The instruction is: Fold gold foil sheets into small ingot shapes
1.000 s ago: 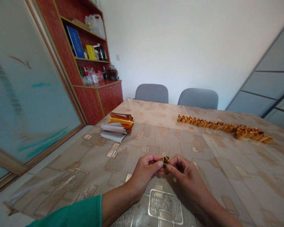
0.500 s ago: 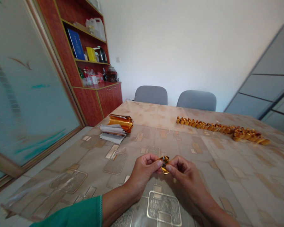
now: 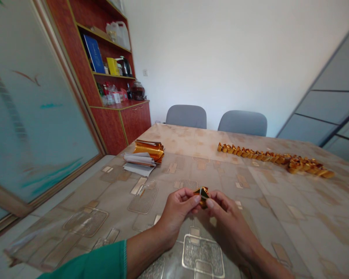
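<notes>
Between my two hands is a small piece of shiny gold foil paper (image 3: 203, 192), partly folded, with a pale line down its middle. My left hand (image 3: 178, 211) pinches its left side between thumb and fingers. On the right side, my right hand (image 3: 228, 213) is closed on the same piece, its thumb near the lower edge. The fingertips hide part of the foil. Both hands are above the patterned tablecloth (image 3: 203, 252).
A stack of gold and white paper sheets (image 3: 144, 157) lies at the table's left. Folded gold pieces (image 3: 264, 156) form a long row at the back right. Two grey chairs (image 3: 186, 116) stand behind the table, near a red shelf cabinet (image 3: 135, 120).
The gold foil has changed shape: its lower part, which stuck out below the fingers, is now tucked up. My right fingers have shifted slightly around it.
</notes>
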Tool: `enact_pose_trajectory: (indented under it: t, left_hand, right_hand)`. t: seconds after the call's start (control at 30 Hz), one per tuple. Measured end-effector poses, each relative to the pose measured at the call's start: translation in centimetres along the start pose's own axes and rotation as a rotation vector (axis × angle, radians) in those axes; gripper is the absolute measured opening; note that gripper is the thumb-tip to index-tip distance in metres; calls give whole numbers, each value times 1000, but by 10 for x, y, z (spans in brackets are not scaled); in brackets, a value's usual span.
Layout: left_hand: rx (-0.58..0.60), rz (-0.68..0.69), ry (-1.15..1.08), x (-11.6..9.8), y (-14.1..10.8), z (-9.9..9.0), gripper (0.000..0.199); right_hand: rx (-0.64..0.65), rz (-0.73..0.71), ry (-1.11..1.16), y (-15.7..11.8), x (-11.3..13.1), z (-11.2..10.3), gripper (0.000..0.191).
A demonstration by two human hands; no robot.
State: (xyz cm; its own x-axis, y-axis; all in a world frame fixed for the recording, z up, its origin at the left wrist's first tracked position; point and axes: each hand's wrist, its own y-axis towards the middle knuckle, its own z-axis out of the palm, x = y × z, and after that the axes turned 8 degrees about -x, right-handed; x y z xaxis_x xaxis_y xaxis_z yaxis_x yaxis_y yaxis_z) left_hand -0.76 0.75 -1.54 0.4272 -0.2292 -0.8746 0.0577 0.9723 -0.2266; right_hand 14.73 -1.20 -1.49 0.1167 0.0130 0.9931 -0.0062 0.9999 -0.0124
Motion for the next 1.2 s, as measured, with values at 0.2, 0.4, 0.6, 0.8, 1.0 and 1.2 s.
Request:
enact_pose_trajectory:
  t: [0.2,0.4,0.6,0.8,1.0,1.2]
  left_hand:
    - [2,-59,-19,4,0,-2,40]
    - [33,-64,-11,2,3,-2,45]
    - [108,9,81,-2,0,1,39]
    - [1,138,137,-5,-5,4,34]
    - [-7,171,167,-7,-7,5,30]
    - [-54,194,186,-7,-7,5,30]
  right_hand:
    - [-3,-31,-101,-1,-11,3,30]
    - [16,-49,-151,-1,-3,1,32]
    - [-60,-131,-171,0,11,-2,27]
    - [-124,-129,-121,0,7,-1,27]
    - [-147,-119,-89,-3,0,4,23]
    - [-166,-185,-152,-4,-1,6,20]
